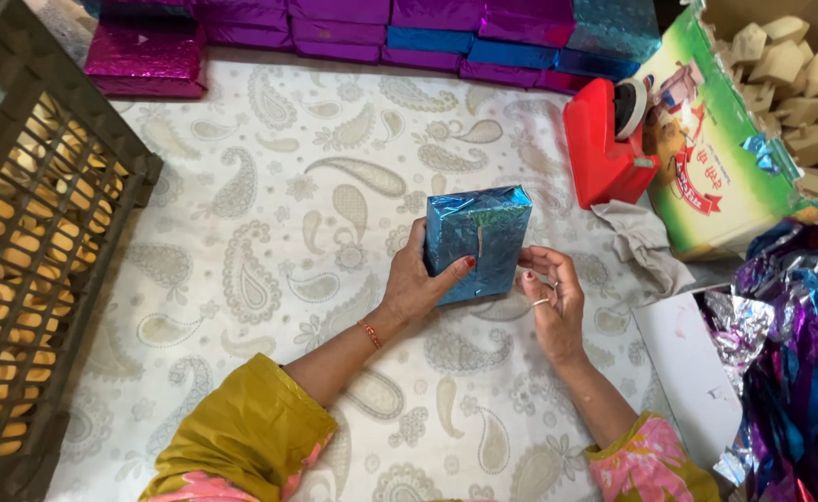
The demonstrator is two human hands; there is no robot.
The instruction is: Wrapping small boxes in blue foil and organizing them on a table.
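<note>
**At centre: blue foil packet in both hands**

From 9 o'clock I see a brown slatted crate (27, 242) on the paisley cloth (269, 279). My left hand (413, 284) grips the blue foil-wrapped packet (477, 242) at centre, thumb on its face. My right hand (550, 297) touches its lower right edge, fingers loosely curled. At 2 o'clock sits a red tape dispenser (599, 149); at 12, stacked purple and blue packets (409, 33); at 4, loose foil sheets (799, 353).

Crate (37, 242) left of parcel (478, 240), tape dispenser (602, 144) right.
</note>
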